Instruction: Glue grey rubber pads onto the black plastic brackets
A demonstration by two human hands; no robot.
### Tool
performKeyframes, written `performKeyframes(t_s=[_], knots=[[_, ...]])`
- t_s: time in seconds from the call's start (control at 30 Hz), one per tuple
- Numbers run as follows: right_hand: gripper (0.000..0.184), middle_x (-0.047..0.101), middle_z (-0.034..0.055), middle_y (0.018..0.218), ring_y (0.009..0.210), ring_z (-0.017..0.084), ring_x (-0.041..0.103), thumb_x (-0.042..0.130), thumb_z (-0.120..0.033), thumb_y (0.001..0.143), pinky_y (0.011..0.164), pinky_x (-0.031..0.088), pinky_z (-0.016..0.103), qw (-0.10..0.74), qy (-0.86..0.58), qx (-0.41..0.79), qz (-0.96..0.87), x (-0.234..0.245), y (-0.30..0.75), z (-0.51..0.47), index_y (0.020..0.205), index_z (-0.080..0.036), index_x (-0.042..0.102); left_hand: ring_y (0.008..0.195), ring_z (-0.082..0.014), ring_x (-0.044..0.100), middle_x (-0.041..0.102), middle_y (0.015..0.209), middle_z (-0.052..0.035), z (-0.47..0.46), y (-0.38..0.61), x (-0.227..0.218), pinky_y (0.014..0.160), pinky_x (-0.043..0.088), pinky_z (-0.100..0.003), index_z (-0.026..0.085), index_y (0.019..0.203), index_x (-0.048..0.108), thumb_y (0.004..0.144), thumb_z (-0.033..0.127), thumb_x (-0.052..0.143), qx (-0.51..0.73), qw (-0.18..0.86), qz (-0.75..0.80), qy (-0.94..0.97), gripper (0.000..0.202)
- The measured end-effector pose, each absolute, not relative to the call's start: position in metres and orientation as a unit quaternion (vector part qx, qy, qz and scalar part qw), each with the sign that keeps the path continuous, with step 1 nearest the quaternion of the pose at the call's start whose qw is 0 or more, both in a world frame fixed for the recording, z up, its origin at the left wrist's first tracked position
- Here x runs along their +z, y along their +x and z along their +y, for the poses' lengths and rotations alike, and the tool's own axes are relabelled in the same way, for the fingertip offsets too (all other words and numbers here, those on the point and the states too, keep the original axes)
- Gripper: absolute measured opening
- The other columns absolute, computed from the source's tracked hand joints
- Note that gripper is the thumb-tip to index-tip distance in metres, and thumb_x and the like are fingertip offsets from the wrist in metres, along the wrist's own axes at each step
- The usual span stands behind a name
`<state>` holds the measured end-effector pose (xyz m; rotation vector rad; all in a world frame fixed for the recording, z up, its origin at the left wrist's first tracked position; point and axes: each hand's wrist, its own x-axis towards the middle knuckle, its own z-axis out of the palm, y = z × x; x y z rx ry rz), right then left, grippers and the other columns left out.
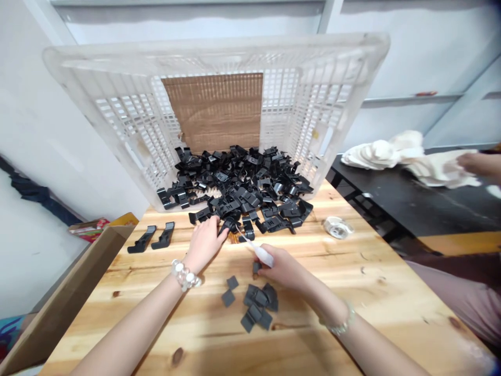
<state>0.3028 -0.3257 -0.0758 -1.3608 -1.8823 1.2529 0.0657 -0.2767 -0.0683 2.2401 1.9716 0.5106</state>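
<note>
A heap of black plastic clips (242, 185) spills out of a white slatted crate (219, 57) tipped on its side onto the wooden table (352, 282). My left hand (204, 241) reaches into the near edge of the heap, its fingers closed on one black clip (228, 225). My right hand (282, 267) is closed round a small white tube (261, 253) with a thin nozzle pointing at that clip; a small dark square pad sits at its fingertips. Several dark grey square pads (256, 305) lie just below my right hand.
Two black clips (152, 237) lie apart on the left of the table. A roll of clear tape (336, 227) sits to the right. A brown cardboard box (70, 292) stands at the table's left edge. At the right, another person's hand (479, 164) rests on white cloths (395, 151).
</note>
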Motion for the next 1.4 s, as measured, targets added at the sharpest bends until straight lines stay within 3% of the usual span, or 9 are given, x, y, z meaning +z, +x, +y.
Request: performKeyframes(t_s=[0.2,0.3,0.43,0.57,0.7,0.77,1.1,1.23,1.4], knots=[[0.025,0.058,-0.0038,0.069,0.068,0.014,0.052,0.069,-0.007,0.057,0.066,0.039,0.028,0.294,-0.488,0.521,-0.635,-0.078,0.3,-0.319,0.068,-0.019,0.051,0.091,-0.0286,0.067,0.072,0.086,-0.0066,-0.273,0.076,-0.066,0.083,0.042,-0.037,0.016,0.114,0.057,0.091,0.035,0.056,0.171,0.114,0.654,0.728,0.03],[0.03,0.052,-0.0067,0.063,0.06,0.01,0.048,0.076,-0.013,0.055,0.062,0.039,0.027,0.338,-0.467,0.575,-0.581,-0.074,0.302,-0.315,0.066,-0.02,0.049,0.077,-0.0254,0.065,0.07,0.077,-0.0042,-0.271,0.079,-0.066,0.074,0.041,-0.033,0.018,0.094,0.061,0.09,0.038,0.057,0.173,0.143,0.658,0.719,0.02],[0.037,0.059,-0.0047,0.063,0.057,0.01,0.05,0.085,-0.025,0.053,0.058,0.037,0.026,0.434,-0.406,0.685,-0.423,-0.06,0.311,-0.315,0.08,-0.018,0.062,0.069,-0.0218,0.061,0.062,0.065,-0.0007,-0.27,0.081,-0.057,0.073,0.041,-0.033,0.021,0.072,0.055,0.089,0.036,0.056,0.202,0.168,0.646,0.717,0.023],[0.041,0.069,0.0022,0.07,0.063,0.013,0.059,0.088,-0.027,0.056,0.06,0.04,0.027,0.478,-0.383,0.7,-0.368,-0.051,0.32,-0.315,0.09,-0.015,0.069,0.078,-0.0193,0.063,0.066,0.079,-0.0015,-0.288,0.096,-0.052,0.074,0.046,-0.03,0.021,0.084,0.055,0.093,0.042,0.05,0.288,0.248,0.59,0.712,0.023],[0.04,0.069,0.0036,0.069,0.065,0.014,0.062,0.088,-0.03,0.056,0.061,0.042,0.027,0.497,-0.41,0.685,-0.34,-0.054,0.323,-0.312,0.087,-0.014,0.071,0.074,-0.019,0.067,0.068,0.08,-0.0031,-0.317,0.122,-0.065,0.07,0.053,-0.032,0.02,0.089,0.052,0.087,0.054,0.059,0.404,0.566,0.43,0.575,0.035],[0.039,0.067,0.0018,0.066,0.06,0.013,0.06,0.088,-0.031,0.055,0.059,0.041,0.026,0.499,-0.43,0.677,-0.328,-0.058,0.322,-0.311,0.087,-0.015,0.07,0.07,-0.0188,0.068,0.069,0.081,-0.0042,-0.325,0.131,-0.073,0.066,0.055,-0.032,0.019,0.091,0.052,0.081,0.056,0.067,0.406,0.647,0.398,0.509,0.041],[0.037,0.064,-0.0013,0.064,0.06,0.012,0.057,0.088,-0.028,0.056,0.058,0.042,0.026,0.492,-0.447,0.688,-0.291,-0.069,0.317,-0.31,0.084,-0.016,0.067,0.078,-0.0179,0.07,0.072,0.096,-0.0087,-0.326,0.129,-0.077,0.074,0.056,-0.033,0.016,0.098,0.055,0.082,0.043,0.07,0.39,0.696,0.415,0.437,0.035],[0.035,0.067,0.0004,0.075,0.069,0.014,0.06,0.089,-0.023,0.054,0.062,0.044,0.026,0.503,-0.432,0.695,-0.279,-0.071,0.316,-0.313,0.08,-0.018,0.065,0.079,-0.0174,0.068,0.071,0.099,-0.0102,-0.33,0.128,-0.075,0.073,0.055,-0.031,0.015,0.097,0.057,0.082,0.04,0.068,0.379,0.706,0.408,0.437,0.031],[0.028,0.069,0.0031,0.084,0.08,0.016,0.062,0.087,-0.032,0.065,0.069,0.047,0.027,0.511,-0.413,0.705,-0.269,-0.075,0.311,-0.315,0.078,-0.018,0.067,0.079,-0.018,0.066,0.07,0.095,-0.0098,-0.331,0.125,-0.074,0.075,0.053,-0.033,0.015,0.095,0.058,0.086,0.032,0.058,0.375,0.719,0.404,0.423,0.019]])
